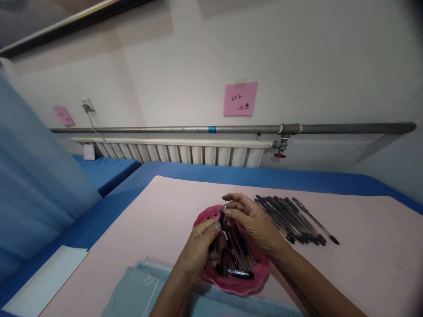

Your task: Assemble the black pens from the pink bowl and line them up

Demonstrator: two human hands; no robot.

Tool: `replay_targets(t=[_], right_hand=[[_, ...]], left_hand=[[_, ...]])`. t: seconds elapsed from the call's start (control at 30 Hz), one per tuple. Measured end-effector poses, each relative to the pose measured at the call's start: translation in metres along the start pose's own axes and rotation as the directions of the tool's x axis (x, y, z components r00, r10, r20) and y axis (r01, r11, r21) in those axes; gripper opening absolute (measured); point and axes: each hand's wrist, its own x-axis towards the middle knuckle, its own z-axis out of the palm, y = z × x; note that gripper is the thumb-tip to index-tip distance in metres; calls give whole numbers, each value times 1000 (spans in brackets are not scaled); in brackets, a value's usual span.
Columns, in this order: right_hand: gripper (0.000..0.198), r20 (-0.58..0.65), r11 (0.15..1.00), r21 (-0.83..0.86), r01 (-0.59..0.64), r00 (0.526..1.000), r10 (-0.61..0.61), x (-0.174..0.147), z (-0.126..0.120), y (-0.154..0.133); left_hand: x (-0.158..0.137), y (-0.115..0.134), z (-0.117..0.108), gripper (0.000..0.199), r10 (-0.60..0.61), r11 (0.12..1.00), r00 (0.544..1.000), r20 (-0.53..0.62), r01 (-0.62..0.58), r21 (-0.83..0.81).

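While the left hand (199, 240) pinches a little black pen part (221, 217) over the pink basket (254, 284), the right hand (256, 222) has got its top end too; a bunch of pens (292, 220) just sits off to the right.

Scalloped pink basket (263, 276), lower centre. Slim pens (299, 220), transparent barrels with black ends, right of centre. Flat pale-pink sheet (155, 224), plain, lower half. Folded grey-teal cloth (127, 290), white line motif, bottom edge. Draped light-blue fabric curtain (29, 176), left edge. Square pink paper note (240, 99), dark handwriting, upper centre. Grey metal pipe (172, 130), single bright-blue band (212, 130). Ribbed off-white radiator (198, 155), mid-left.
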Motion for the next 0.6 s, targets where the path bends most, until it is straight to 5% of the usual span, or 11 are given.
replay_targets(t=[0.23, 0.43, 0.6], right_hand=[[23, 43, 969, 188, -162, 987, 157, 0, 3, 2], [23, -67, 994, 48, -97, 993, 100, -2, 7, 4], [22, 13, 972, 182, -148, 989, 148, -2, 9, 8]], left_hand=[[0, -1, 0, 28, 25, 1000, 1000, 6, -25, -5], [2, -3, 2, 27, 60, 996, 997, -46, -56, 70], [2, -2, 3, 30, 31, 998, 997, -75, -27, 60]])
